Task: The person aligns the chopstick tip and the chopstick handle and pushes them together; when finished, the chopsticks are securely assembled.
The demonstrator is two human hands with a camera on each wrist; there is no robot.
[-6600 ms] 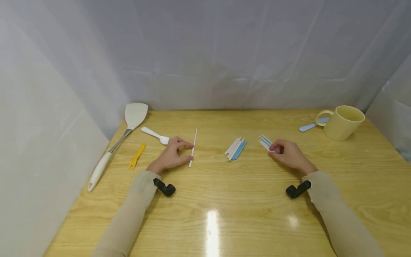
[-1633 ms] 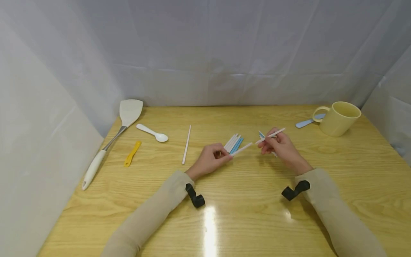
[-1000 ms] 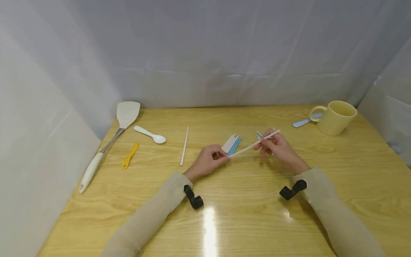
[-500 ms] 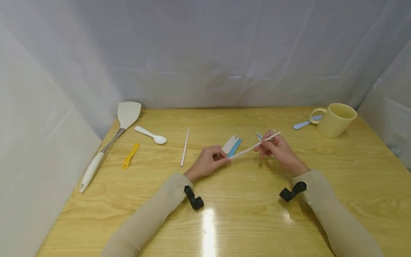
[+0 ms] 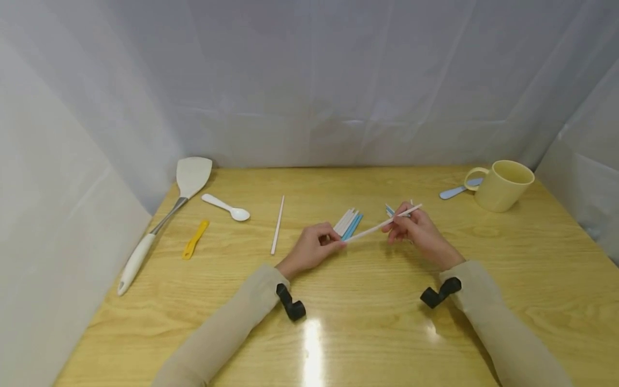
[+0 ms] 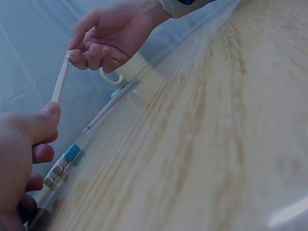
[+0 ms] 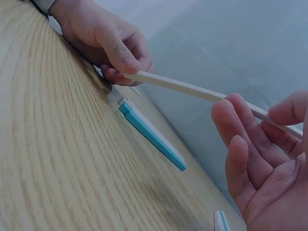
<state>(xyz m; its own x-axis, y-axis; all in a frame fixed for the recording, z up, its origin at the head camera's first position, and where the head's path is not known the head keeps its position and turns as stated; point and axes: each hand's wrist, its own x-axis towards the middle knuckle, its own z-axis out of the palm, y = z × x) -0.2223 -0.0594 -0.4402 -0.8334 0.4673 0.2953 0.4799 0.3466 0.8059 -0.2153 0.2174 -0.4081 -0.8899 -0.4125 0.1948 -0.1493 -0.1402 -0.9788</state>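
Observation:
Both hands hold one long, thin white stick [image 5: 369,230] slanting up to the right, raised over the table. My left hand [image 5: 311,250] pinches its lower end between thumb and fingers. My right hand [image 5: 418,231] grips the upper part, and the far end juts out past the thumb. A fine seam shows along the stick [image 7: 183,87] in the right wrist view. Just beyond my left fingertips lies a row of short white and blue sticks [image 5: 353,228]. Behind my right fingers, more blue and white sticks [image 5: 389,210] are partly hidden.
A long white stick [image 5: 278,226] lies left of my left hand. Farther left are a white spoon [image 5: 239,214], a yellow flat-handled utensil [image 5: 195,240] and a spatula [image 5: 140,258]. At back right, a yellow mug [image 5: 503,188] stands by a light-blue handle [image 5: 452,192].
Earlier, the left hand let go of the long white stick on the left. Then each hand held a separate white stick; their ends have come together into one line. Lately the hands are nearly still.

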